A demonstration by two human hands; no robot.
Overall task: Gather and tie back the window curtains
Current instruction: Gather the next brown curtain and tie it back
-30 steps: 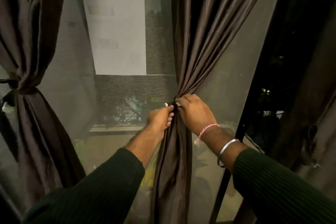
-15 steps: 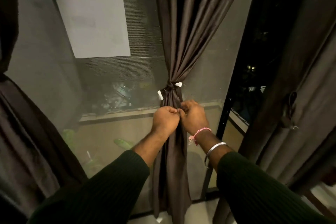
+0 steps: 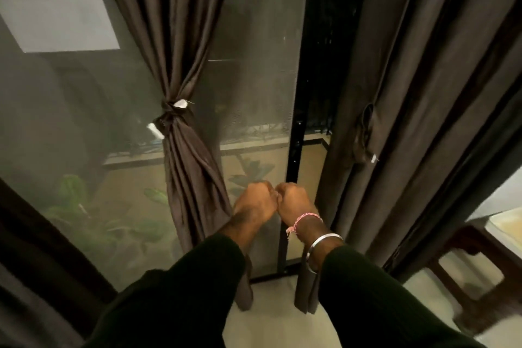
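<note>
Both fists are curled tight and pressed knuckle to knuckle, my left hand [image 3: 255, 200] and my right hand [image 3: 295, 199] side by side, backs toward me; whether anything is pinched inside either grip I cannot tell, since the fingers are turned away and blurred; no cloth visibly runs into them.

Up and to the left of the grip hangs the tied curtain [image 3: 180, 59], cinched at the knot [image 3: 171, 116] with two pale tie ends sticking out; its lower tail falls down just left of my left hand and passes behind the left forearm; touching or only near, I cannot say. Up and to the right of the grip hangs the loose curtain [image 3: 409, 93], ungathered, with a tie-back loop [image 3: 365, 133] dangling from its folds, well above my right hand.

I judge the fabric soft, light and slightly slick, with a sheen; it should bunch easily but slide through a lax hold, so I would gather it in a full fist at about the height of the loop, then wrap the tie there.

Both forearms reach forward and slightly inward in dark sleeves, wrists level; a pink thread [image 3: 305, 219] and a metal bangle [image 3: 324, 241] sit on the right wrist.
</note>
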